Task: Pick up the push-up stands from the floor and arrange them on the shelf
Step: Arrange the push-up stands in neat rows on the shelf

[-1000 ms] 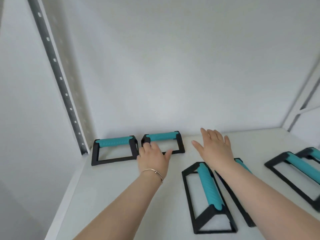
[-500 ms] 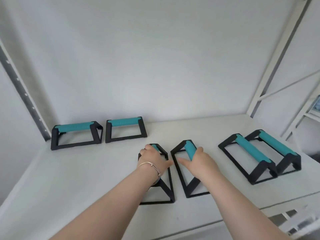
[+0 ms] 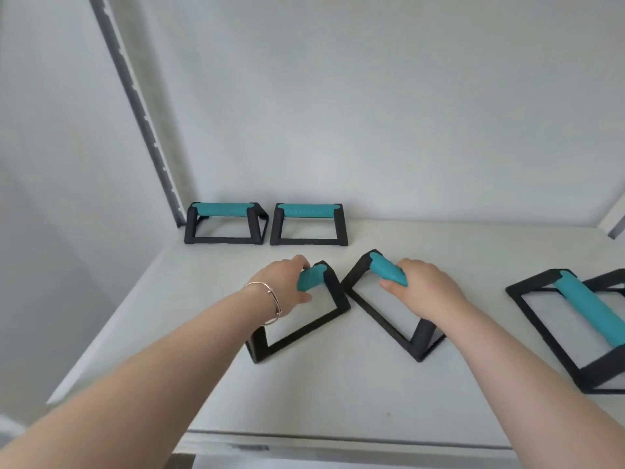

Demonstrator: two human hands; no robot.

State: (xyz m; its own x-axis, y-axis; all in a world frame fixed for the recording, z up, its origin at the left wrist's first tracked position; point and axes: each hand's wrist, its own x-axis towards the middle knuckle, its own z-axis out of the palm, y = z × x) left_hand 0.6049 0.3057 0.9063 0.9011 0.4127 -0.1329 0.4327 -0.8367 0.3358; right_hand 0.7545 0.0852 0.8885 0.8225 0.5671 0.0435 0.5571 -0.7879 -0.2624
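Note:
Several black push-up stands with teal grips sit on the white shelf. My left hand wraps the teal grip of the middle-left stand. The grip of the middle-right stand is held by my right hand. These two stands are turned at angles, their far corners close together. Two more stands, the far-left one and its neighbour, stand side by side against the back wall. At the right edge, another stand lies with a further one partly cut off behind it.
A grey perforated upright runs up the left rear corner. A white frame post shows at the far right. The shelf's front edge is near the bottom of the view.
Both hands have closed on the grips of the two middle stands and turned them outward. The view has shifted, so the right pair now sits at the frame's edge.

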